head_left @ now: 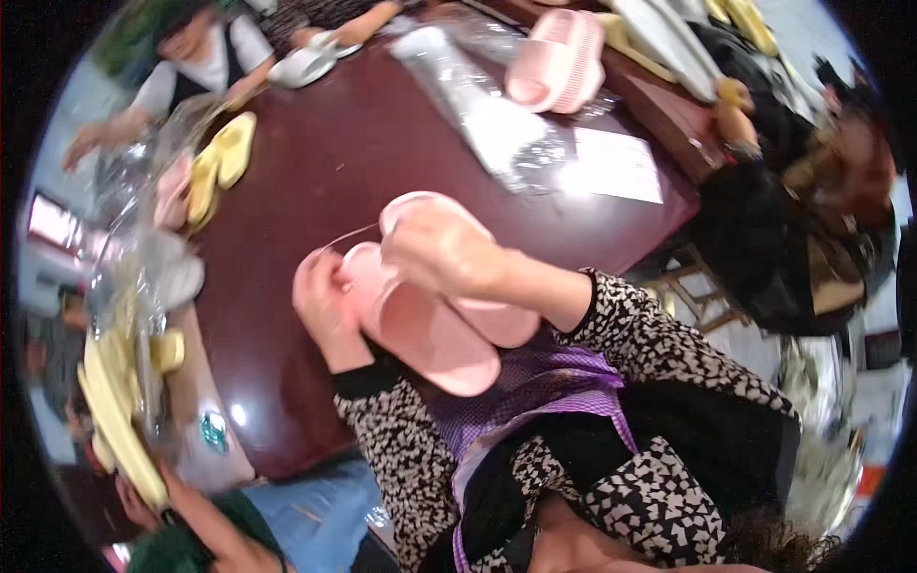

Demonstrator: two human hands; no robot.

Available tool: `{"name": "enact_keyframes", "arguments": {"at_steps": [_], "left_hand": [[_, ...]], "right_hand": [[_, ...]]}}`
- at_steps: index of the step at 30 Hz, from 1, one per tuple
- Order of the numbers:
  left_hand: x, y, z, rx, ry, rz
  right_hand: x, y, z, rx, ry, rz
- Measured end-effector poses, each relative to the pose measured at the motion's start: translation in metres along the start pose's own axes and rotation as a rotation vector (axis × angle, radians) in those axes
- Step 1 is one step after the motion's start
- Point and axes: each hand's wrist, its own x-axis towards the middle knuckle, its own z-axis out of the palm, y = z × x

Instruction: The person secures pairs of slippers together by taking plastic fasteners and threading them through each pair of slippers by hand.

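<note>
- Head view shows the left hand gripping one side of a pair of pink slippers, its fingers curled round the edge of the nearer one.
- Right hand lies on top of the pair, fingers closed over the upper slipper.
- Both slippers are held in the air, stacked soles outward, above the near edge of the dark red table.
- Another pink pair lies on clear plastic bags at the far side, beside a white paper sheet.
- Yellow slippers rest toward the left, near a co-worker's arm.
</note>
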Motion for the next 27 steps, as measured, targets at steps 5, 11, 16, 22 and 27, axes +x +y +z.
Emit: {"name": "enact_keyframes", "arguments": {"at_steps": [5, 11, 16, 22, 27], "left_hand": [[-0.006, -0.014, 0.013, -0.109, 0.076, -0.074], [-0.01, -0.011, 0.018, -0.105, 0.204, -0.058], [-0.014, -0.005, 0.018, -0.114, 0.318, 0.007], [-0.004, -0.015, 0.002, -0.103, 0.333, 0.036], [-0.005, -0.014, 0.002, -0.137, 0.252, -0.048]], "right_hand": [[-0.05, -0.004, -0.032, -0.031, -0.405, 0.222], [-0.04, -0.014, -0.028, -0.014, -0.48, 0.499], [-0.045, -0.009, -0.01, -0.078, -0.447, 0.603], [-0.035, -0.007, -0.067, -0.248, -0.416, 0.658], [-0.003, 0.027, -0.147, -0.418, -0.167, 0.264]]}}
